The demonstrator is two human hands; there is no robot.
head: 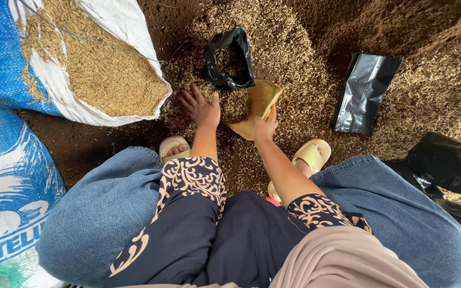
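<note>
Nearest the camera, two denim-clad knees [97, 213] are spread wide, with dark patterned sleeves [188, 186] reaching down between them; two pale yellow sandals [311, 154] are planted on the ground [92, 144] just beyond.

The small black bag [229, 58], standing open-mouthed on the husk-strewn soil, is taken as the landmark. Just nearer the camera than this bag, a loose heap of husk mix [233, 104] is being gathered. The left hand [201, 108] is laid flat on the near-left side of the heap, fingers spread and nothing grasped, so that material is pushed sideways. The right hand [265, 127] is closed around the lower edge of a tan scoop [257, 106], which is tilted against the heap's right side, directly below the bag's mouth.

The step in hand is judged to be loading the scoop. The next move would call for the scoop to be lifted level and tipped into the bag's mouth, which is soft and partly collapsed, so it may need to be held open.

One open black bag is counted, one flat, empty black bag [364, 92] well to its right, and one large white-and-blue sack [94, 64] of husks to its left. A second blue sack [12, 176] lies below that one. More black plastic [444, 170] is seen at the right edge.
</note>
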